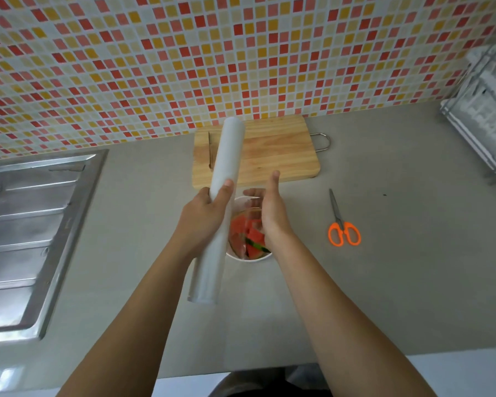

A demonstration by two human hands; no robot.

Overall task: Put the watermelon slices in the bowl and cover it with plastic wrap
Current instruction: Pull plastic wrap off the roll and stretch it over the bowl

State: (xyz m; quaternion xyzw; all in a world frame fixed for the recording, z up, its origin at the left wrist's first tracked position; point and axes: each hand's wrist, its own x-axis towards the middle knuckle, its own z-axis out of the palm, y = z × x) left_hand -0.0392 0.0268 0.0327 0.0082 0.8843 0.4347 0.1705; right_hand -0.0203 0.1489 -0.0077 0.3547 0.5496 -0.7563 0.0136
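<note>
White cylindrical roll (226, 156) | left hand (204, 216) grips it | right hand (272, 213) spread over bowl (252, 258)

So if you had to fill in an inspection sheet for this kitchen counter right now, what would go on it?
Surface: grey counter, flat and matt.
Job's things: watermelon slices lie in the white bowl; plastic wrap roll is held tilted above it.
Clutter: orange-handled scissors right of the bowl; wooden cutting board behind it, with a knife on it.
Hands: left hand grips the roll; right hand hovers above the bowl, fingers straight.
Cables: nothing seen.
Surroundings: steel sink at left, wire dish rack at right, tiled wall behind.
</note>
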